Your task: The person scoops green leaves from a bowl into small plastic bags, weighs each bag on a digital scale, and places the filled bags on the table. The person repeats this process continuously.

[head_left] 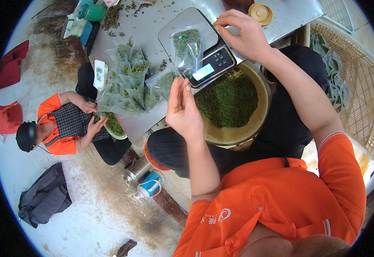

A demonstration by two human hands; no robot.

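A clear plastic bag (188, 47) of small green peppercorn-like granules lies on a digital scale (222, 62) with a lit display. My left hand (185, 112) is at the scale's near left edge, just below the bag, with thumb and fingertips drawn close together; anything between them is too small to make out. Beyond the scale's right corner, my right hand (246, 35) is in a pinch, its thumb and forefinger meeting; I cannot make out what they hold. Below the scale, a wide round basin (262, 109) holds loose green granules between my knees.
Several filled bags (127, 81) are heaped left of the scale on the metal table (146, 32). More bags lie in a woven plastic basket (362, 94) at right. A person (69, 122) works at left over a bowl. A blue flask (149, 185) stands on the floor.
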